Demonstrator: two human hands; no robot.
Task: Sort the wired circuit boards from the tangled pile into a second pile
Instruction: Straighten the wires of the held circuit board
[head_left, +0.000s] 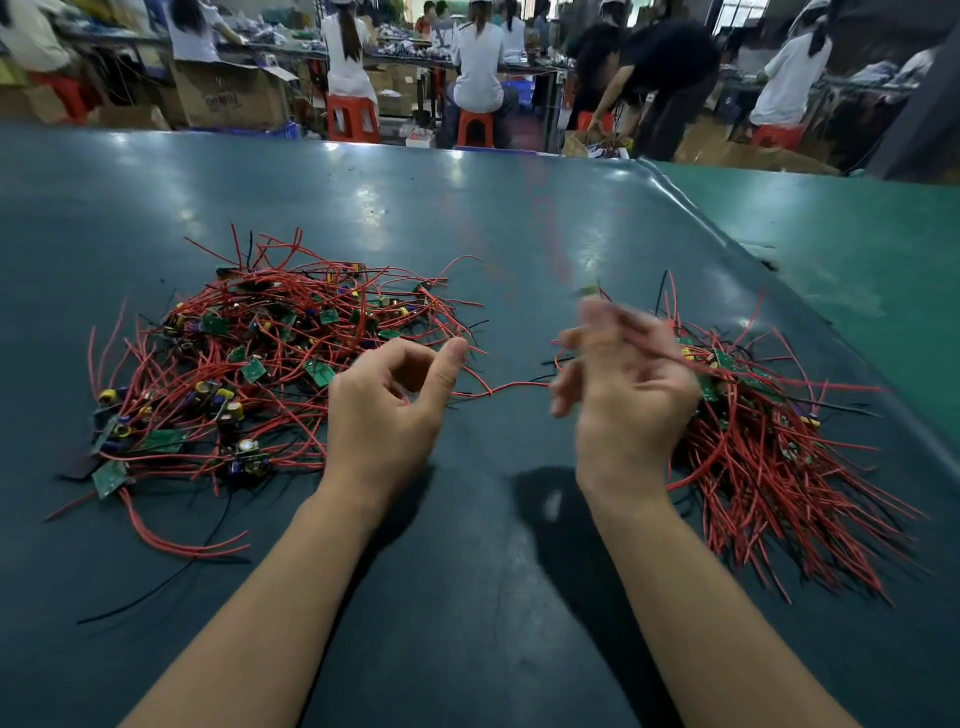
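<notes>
Wires and small green boards lie in two heaps on a dark green table (467, 218). The tangled pile (260, 364) sits to the person's left, its red leads crossing every way; the second pile (769, 431) lies to the right, its leads combed mostly one way toward the near edge. Between them the left hand (387, 415) hangs just beside the tangled pile with fingers loosely curled, thumb and forefinger arched toward each other; a red wire (498, 389) runs past under it, but whether the fingers pinch it cannot be told. The right hand (623, 395) is blurred with motion above the inner edge of the second pile, fingers half spread; a blurred wire and something small and pale (589, 291) show at its fingertips, yet whether it has hold of them cannot be told.

Judging from this, the step in hand is carrying one wired board across to the sorted heap. The next move likely calls for laying it down with its leads in line with the others, then picking a single board out of the tangle without dragging its neighbours along
</notes>
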